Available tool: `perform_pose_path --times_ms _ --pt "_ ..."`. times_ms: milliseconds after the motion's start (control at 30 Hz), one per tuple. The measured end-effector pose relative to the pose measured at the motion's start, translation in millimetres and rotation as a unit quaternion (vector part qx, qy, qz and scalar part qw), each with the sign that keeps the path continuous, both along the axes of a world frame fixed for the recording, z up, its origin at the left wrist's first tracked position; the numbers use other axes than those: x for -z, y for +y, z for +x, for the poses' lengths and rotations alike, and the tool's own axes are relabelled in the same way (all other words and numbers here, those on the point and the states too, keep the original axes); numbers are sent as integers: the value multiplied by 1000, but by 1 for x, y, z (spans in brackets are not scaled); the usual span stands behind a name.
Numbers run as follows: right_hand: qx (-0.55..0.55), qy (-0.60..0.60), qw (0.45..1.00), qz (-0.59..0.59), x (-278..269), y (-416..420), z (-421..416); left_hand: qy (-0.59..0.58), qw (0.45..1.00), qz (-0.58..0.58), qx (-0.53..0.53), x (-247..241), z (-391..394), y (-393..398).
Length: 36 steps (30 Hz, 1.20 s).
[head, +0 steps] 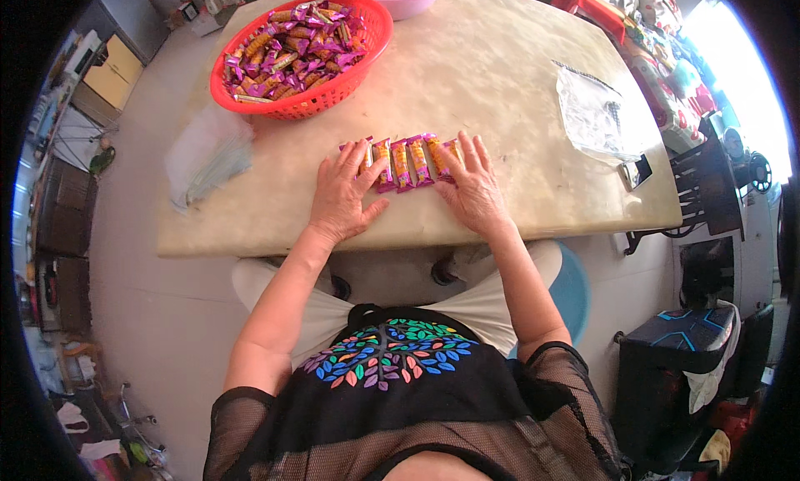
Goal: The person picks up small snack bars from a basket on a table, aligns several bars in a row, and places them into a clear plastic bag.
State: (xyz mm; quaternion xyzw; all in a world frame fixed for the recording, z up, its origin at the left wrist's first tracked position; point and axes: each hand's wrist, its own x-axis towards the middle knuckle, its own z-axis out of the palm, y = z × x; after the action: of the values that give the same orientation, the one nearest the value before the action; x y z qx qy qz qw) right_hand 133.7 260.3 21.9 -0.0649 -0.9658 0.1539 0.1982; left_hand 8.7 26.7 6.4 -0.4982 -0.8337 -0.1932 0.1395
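Note:
Several purple-and-yellow wrapped snack bars (402, 164) lie side by side in a row on the table (500, 81). My left hand (344, 190) rests at the row's left end, fingers spread over the bars there and partly hiding them. At the right end, my right hand (473, 190) touches the last bars with its fingers apart. Neither hand is closed round a bar. A red plastic basket (306, 109), heaped with similar wrapped pieces, stands beyond my left hand.
Clear plastic bags (215, 162) lie at the left, and another plastic bag (587, 115) at the right beside a phone-like object (637, 172). A pink basin (415, 4) stands at the far edge. The table's near edge runs below my wrists.

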Motion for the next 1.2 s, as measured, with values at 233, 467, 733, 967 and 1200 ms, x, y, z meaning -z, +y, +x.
perform_pose_path --times_ms 233,467,733,967,1200 --pt "-90 -89 991 50 -3 -15 1 -36 986 -155 51 -13 4 14" --pt "-33 -102 994 17 1 10 -18 -78 974 -198 74 -23 -27 61" --pt "-27 -73 995 57 5 62 -71 -78 977 -192 53 -14 -76 123" --pt "-15 -82 994 76 11 73 -115 -61 983 -170 35 -11 -112 132" --pt "-26 14 999 27 -10 43 -60 42 983 150 98 -30 -69 61"
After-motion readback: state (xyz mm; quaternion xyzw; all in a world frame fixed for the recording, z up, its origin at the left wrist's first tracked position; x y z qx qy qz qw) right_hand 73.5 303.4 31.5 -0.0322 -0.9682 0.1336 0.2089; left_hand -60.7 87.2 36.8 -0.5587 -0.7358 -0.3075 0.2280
